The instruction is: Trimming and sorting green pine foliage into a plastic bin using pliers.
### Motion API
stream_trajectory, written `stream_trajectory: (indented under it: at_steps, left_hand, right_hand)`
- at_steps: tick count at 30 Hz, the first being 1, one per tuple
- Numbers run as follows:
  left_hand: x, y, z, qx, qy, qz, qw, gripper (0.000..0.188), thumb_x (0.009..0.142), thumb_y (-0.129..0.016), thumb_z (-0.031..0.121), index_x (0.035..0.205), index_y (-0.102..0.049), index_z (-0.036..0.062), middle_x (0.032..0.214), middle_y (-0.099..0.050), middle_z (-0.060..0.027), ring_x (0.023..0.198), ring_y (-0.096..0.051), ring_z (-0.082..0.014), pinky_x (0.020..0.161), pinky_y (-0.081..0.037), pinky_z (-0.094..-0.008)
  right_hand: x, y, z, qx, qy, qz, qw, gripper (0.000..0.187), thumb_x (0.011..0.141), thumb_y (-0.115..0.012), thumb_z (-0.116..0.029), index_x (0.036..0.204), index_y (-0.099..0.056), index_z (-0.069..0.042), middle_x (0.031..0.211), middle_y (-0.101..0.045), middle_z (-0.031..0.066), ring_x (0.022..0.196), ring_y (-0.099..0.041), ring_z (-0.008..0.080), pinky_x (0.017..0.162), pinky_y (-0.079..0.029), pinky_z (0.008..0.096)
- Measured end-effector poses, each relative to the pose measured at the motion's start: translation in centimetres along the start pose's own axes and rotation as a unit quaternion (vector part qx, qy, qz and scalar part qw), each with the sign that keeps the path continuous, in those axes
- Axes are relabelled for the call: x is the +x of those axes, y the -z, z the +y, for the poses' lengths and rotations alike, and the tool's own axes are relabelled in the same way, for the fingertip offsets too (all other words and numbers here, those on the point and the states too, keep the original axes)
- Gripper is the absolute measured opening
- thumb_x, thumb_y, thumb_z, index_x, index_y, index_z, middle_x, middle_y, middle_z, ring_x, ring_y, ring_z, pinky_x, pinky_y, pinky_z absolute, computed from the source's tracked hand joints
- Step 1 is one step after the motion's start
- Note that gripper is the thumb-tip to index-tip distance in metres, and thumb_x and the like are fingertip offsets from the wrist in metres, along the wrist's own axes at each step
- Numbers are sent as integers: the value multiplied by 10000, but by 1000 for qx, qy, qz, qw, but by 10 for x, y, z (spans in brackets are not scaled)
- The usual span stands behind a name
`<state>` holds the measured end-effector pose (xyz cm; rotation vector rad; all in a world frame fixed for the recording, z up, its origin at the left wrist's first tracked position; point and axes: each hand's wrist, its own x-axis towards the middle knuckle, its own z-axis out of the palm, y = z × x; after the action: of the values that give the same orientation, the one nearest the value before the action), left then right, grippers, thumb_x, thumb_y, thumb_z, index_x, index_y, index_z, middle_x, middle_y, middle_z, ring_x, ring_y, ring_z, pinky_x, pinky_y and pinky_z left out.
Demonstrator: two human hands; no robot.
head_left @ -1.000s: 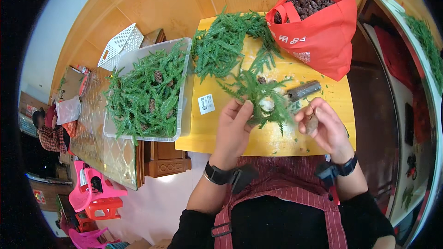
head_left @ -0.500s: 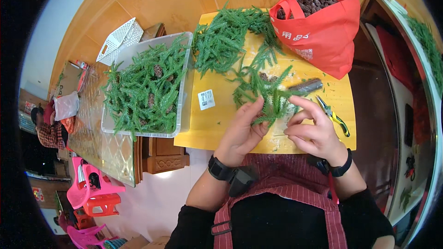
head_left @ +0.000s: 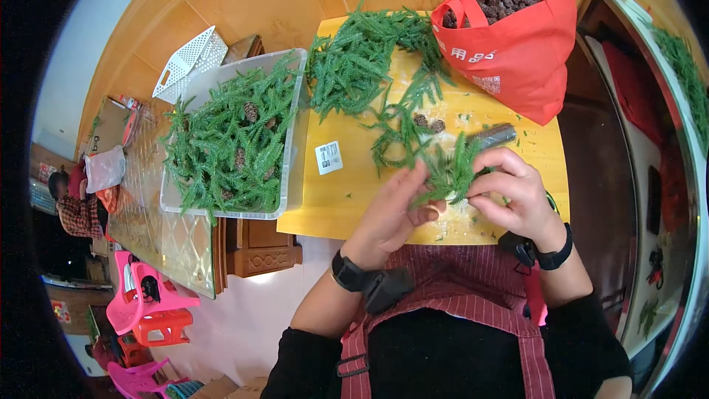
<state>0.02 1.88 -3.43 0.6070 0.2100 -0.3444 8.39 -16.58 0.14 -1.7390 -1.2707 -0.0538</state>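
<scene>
Between my two hands is a green artificial pine sprig point(head_left: 452, 170), held above the near part of the yellow table. My left hand point(head_left: 395, 210) pinches it low on its left side with thumb and fingers. From the right, my right hand point(head_left: 513, 192) closes its thumb and fingertips at the sprig's edge; the exact spot they grip is partly hidden by needles. Just beyond lie a loose green sprig point(head_left: 395, 137) and two small pinecones point(head_left: 430, 125). A dark bundle of thin sticks or wires point(head_left: 493, 137) rests behind my right hand, which covers most of the pliers.
A clear plastic bin point(head_left: 295, 140) full of pine sprigs and pinecones stands left. Behind are a pile of greenery point(head_left: 354, 66) and a red bag point(head_left: 517, 59) of pinecones. A white label point(head_left: 329, 157) lies on the yellow table point(head_left: 332, 210). Another person point(head_left: 77, 203) is far left.
The sprig has moved slightly right and turned. My right hand's fingers, spread before, have closed at its edge. That hand now covers most of the pliers.
</scene>
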Motion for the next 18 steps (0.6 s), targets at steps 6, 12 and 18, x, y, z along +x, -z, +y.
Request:
stream_trajectory:
  at_steps: [6,12,18]
  left_hand:
    - [2,-11,2,329,-506,110,790,679,755,-636,423,1218,-343,22,1156,-464,-86,1091,-443,-203,918,-331,-322]
    - [-6,-30,12,444,-349,-55,823,727,592,-786,123,1183,-375,26,1070,-475,-83,980,-483,-172,894,-362,-308]
    - [-6,-15,5,451,-352,2,820,483,668,-689,-24,1074,-432,19,984,-478,-63,917,-494,-136,806,-415,-254]
  right_hand:
    - [-1,3,3,95,-58,-20,994,92,657,-635,-23,741,-598,-23,875,-538,92,807,-542,204,720,-428,292]
    - [-1,6,3,143,-69,-56,986,74,673,-628,-39,739,-597,-24,866,-545,83,804,-547,207,731,-424,297]
    - [-2,6,-6,66,-42,-40,996,88,656,-639,-28,737,-605,-41,866,-547,73,793,-555,208,697,-444,289]
